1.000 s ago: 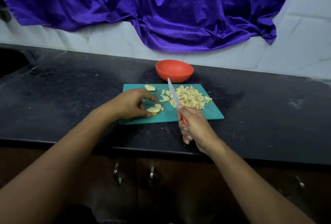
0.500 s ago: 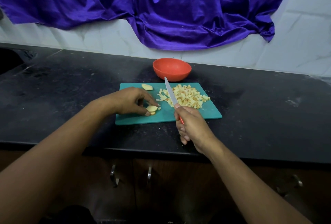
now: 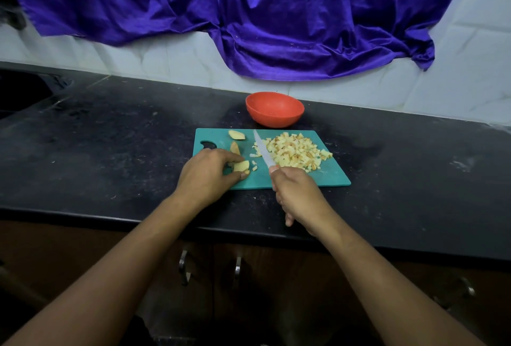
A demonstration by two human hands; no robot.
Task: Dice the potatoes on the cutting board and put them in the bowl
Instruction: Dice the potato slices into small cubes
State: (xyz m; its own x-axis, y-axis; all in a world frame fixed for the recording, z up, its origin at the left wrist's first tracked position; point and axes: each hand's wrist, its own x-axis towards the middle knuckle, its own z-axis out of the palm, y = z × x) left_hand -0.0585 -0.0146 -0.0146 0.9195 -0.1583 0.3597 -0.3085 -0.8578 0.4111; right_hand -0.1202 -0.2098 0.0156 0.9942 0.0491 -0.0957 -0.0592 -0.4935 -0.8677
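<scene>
A teal cutting board [image 3: 326,178] lies on the black counter. A heap of diced potato [image 3: 296,151] covers its right half. My left hand [image 3: 207,173] pinches a potato slice [image 3: 241,166] near the board's front left. Two more potato pieces, one [image 3: 236,134] at the back and one [image 3: 235,148] just behind my fingers, lie loose. My right hand [image 3: 297,196] grips a knife [image 3: 262,152], its blade lying along the heap's left edge. The empty orange bowl [image 3: 274,109] stands just behind the board.
The black counter [image 3: 110,146] stretches left and right, with its front edge under my wrists. A purple cloth [image 3: 249,14] hangs on the tiled wall behind the bowl. Cabinet doors with metal handles [image 3: 237,268] are below the counter.
My left hand has drawn the slice slightly back toward the board's front and a second piece now shows behind my fingers. The knife stays beside the diced heap.
</scene>
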